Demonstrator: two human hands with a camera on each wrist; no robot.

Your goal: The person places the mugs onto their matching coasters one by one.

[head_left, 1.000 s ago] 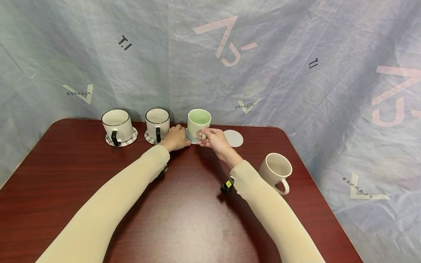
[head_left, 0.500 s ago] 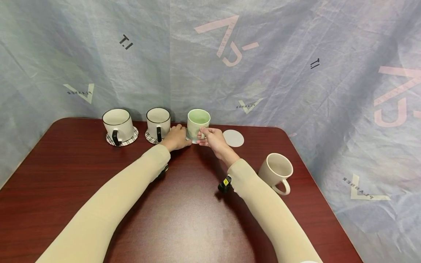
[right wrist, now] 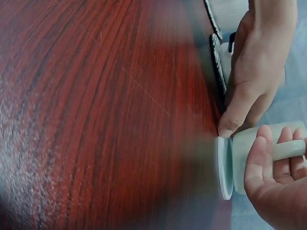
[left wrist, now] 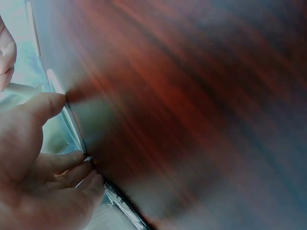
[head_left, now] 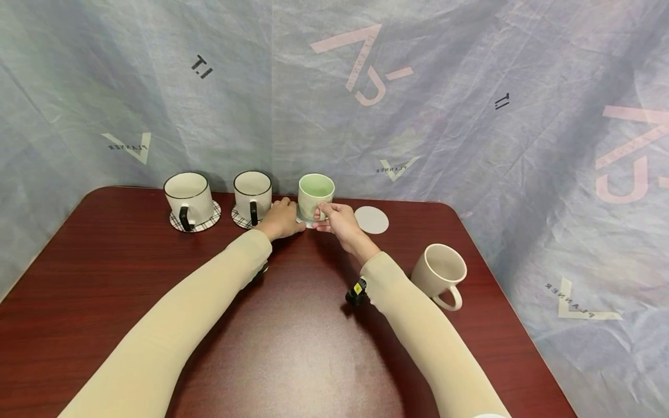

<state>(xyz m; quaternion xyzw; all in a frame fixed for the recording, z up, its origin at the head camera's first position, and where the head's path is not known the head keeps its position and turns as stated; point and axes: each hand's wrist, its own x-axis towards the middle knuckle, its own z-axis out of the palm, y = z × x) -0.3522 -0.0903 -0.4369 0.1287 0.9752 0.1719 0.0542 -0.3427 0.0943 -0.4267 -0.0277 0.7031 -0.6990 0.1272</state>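
A pale green mug (head_left: 309, 203) stands upright at the table's back edge, on or just above a light round coaster (right wrist: 225, 172). My right hand (head_left: 342, 223) holds the mug by its handle (right wrist: 288, 150), fingers curled around it. Just left of the mug, my left hand (head_left: 279, 219) pinches the coaster's rim, thumb at the front and fingers farther back, as the left wrist view shows. Whether the mug's base fully touches the coaster is hard to tell.
Two white ribbed mugs, one at far left (head_left: 201, 203) and one nearer (head_left: 244, 204), stand on checked coasters. Right of my right hand lies a white round coaster (head_left: 371, 220). A beige mug (head_left: 428, 281) stands near the table's right edge. A grey cloth (head_left: 334, 104) hangs behind.
The green mug has shifted slightly left and down over its coaster, covering more of it. My right hand moved with it; my left hand has stayed at the coaster.
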